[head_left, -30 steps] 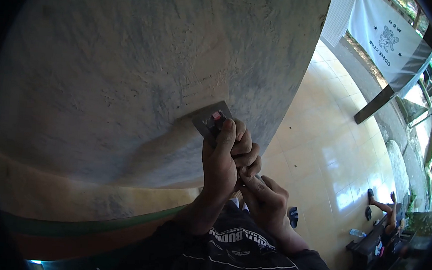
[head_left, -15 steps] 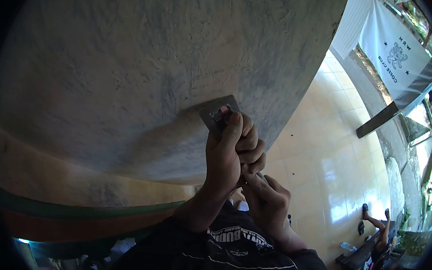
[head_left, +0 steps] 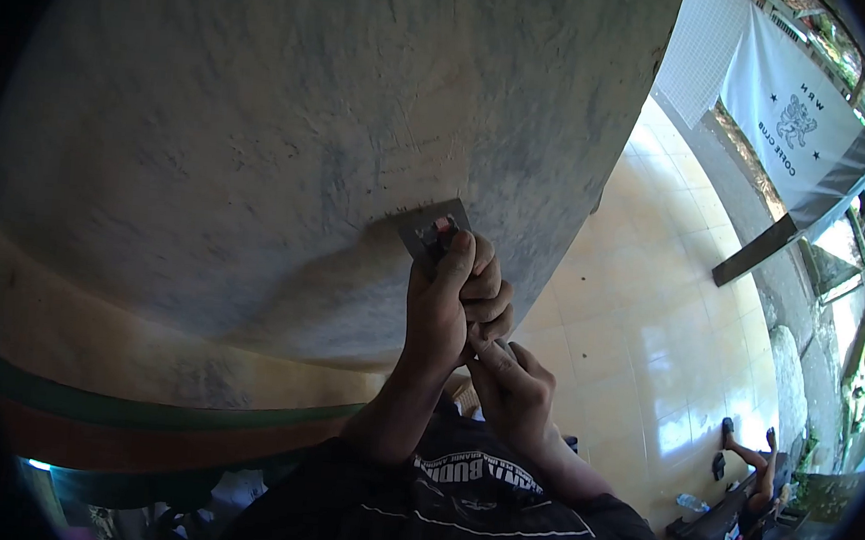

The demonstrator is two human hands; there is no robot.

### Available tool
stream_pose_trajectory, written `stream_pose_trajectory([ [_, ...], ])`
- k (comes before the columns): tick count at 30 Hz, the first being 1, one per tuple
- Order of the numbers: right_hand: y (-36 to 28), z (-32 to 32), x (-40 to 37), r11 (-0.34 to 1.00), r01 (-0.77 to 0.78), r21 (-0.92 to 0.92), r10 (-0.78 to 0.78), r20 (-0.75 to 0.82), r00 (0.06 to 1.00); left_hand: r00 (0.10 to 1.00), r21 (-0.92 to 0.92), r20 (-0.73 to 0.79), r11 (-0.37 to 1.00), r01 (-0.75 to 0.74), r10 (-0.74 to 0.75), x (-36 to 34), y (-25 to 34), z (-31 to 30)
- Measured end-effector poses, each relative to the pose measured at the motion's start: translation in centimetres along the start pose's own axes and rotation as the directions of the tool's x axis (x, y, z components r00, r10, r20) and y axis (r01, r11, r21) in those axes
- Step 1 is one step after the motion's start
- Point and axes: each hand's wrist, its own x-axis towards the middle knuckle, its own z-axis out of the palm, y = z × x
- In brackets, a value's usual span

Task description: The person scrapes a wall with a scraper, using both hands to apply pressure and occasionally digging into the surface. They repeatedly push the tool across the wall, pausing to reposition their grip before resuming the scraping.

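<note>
Against a grey wall (head_left: 261, 138), above a tiled floor (head_left: 640, 315), we work two-handed. Our left hand (head_left: 450, 306) is clenched round a scraper (head_left: 433, 232) just behind its blade, which touches the plaster. Our right hand (head_left: 510, 386) is closed on the handle's end below. We judge a low blade angle and even pressure from both hands will serve best. One bottle (head_left: 688, 502) lies far off on the floor, its contents too small to tell.
</note>
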Motion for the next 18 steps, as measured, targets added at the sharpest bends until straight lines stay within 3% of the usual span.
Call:
stream_pose_trajectory([
  [8,-1.5,-0.4,1.2,1.000,-0.012,0.022,0.011,0.011,1.000,0.998,0.069,0.056,0.997,-0.044,0.040,0.6,1.4,1.3],
  [11,-1.6,0.3,1.1,0.999,0.019,0.041,-0.017,-0.058,0.998,1.000,0.058,0.022,0.998,-0.006,0.004,0.3,1.6,1.0],
  [18,-2.0,-0.2,1.3,0.999,0.027,0.022,-0.026,-0.036,0.999,1.000,0.062,0.011,0.998,-0.001,0.000,0.5,2.5,1.9],
])
